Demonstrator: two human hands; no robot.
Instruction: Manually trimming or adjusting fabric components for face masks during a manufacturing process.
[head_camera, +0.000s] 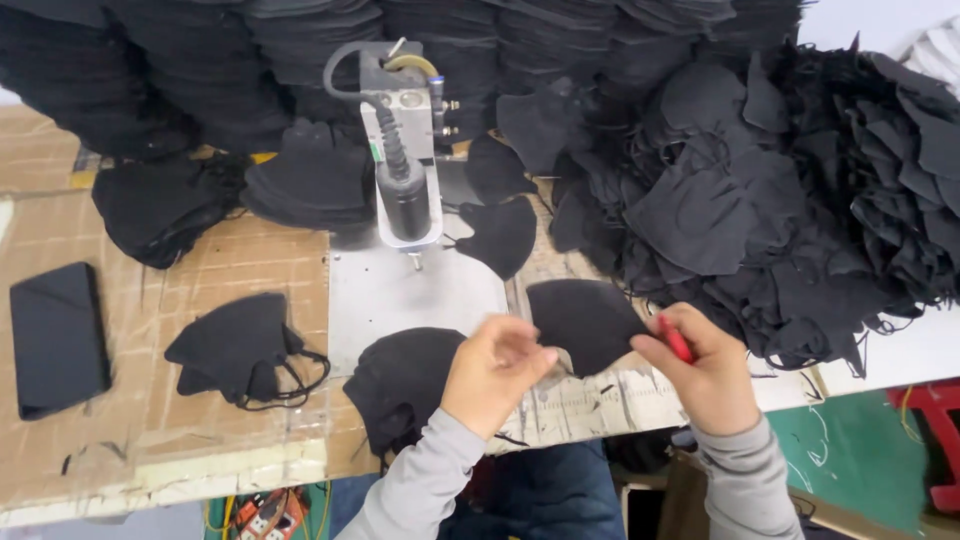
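A black face mask (583, 322) is being held between both hands in the lower middle of the frame, just over the front edge of the work table (400, 290). The left hand (492, 372) is being kept loosely curled, its fingertips pinched together on the mask's lower left edge. The right hand (705, 365) is being closed around a red tool (676, 338), whose kind cannot be told, while its fingers are being pressed against the mask's right edge. Both forearms, in grey sleeves, are being raised from the bottom of the frame and angled inward, so that the two hands are being kept near each other but apart, with the mask between them.

The mask is being held roughly flat, its long axis running left to right across the frame, its curved side turned toward the upper frame and its narrower end pointing right, toward the right hand.

A small pile of masks (400, 385) is lying just left of the left hand. A welding machine head (403, 150) is standing above it in the upper middle, and a large heap of black masks (780, 200) is filling the upper right
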